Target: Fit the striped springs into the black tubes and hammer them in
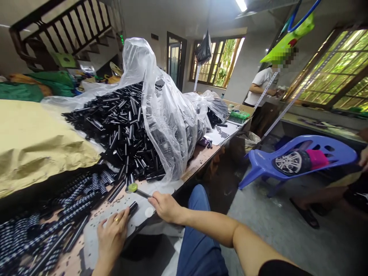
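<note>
Our right grip (167, 207) clasps a dark-handled, round yellow-green-headed tool (142, 193); at its eight o'clock, our left grip (114, 229) clamps a glossy black tube (133, 207).

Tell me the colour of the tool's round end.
The round end is yellowish green, clearest in the head view.

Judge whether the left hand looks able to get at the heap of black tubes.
Probably yes: the plastic leaves the heap bare on its near side, though the left hand has its fingers on a separate tube.
</note>
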Available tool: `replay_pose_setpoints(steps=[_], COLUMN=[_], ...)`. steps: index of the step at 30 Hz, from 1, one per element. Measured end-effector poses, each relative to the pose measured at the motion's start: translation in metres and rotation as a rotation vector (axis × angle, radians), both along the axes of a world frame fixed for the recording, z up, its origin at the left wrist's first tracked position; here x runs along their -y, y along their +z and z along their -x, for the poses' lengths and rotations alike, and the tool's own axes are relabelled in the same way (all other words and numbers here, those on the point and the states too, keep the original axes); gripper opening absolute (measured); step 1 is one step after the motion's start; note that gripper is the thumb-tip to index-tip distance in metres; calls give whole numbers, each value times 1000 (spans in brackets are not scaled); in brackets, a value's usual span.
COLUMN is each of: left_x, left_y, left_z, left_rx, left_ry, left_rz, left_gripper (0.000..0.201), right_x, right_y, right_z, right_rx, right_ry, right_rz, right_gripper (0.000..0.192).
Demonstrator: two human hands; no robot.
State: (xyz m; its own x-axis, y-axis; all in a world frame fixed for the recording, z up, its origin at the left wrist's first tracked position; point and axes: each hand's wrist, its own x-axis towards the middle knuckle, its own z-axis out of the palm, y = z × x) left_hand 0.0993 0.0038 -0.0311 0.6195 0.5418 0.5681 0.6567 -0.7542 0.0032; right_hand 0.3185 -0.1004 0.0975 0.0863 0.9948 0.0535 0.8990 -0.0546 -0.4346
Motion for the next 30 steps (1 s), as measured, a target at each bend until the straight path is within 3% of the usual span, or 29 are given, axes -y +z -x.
replay_pose_setpoints(steps=[6, 10, 14, 16, 20, 24, 26, 30], left_x=[7, 35, 41, 40, 44, 37, 28, 24], left_y=[6, 23, 30, 28, 23, 20, 24, 46], left_z=[-7, -39, -69, -73, -70, -66, -64, -56], left_rx=[-25, -50, -58, -44, -13, 11, 21, 7], left_ry=[69, 228, 281, 274, 257, 241, 233, 277], left_rz=[27, 197, 355, 409, 427, 429, 435, 504], left_gripper=[41, 45, 79, 82, 71, 66, 61, 37], right_x=[8, -5, -26, -29, -23, -23, -26, -41], right_y=[-20, -3, 16, 21, 18, 2, -2, -5], right_z=[5, 8, 17, 25, 44, 55, 50, 19], right_rx=[162, 102, 33, -22, -52, 164, 202, 220], right_ry=[27, 26, 148, 217, 260, 336, 357, 193], right_rz=[165, 138, 139, 98, 44, 237, 268, 178], right_gripper=[45, 42, 36, 38, 44, 41, 42, 44])
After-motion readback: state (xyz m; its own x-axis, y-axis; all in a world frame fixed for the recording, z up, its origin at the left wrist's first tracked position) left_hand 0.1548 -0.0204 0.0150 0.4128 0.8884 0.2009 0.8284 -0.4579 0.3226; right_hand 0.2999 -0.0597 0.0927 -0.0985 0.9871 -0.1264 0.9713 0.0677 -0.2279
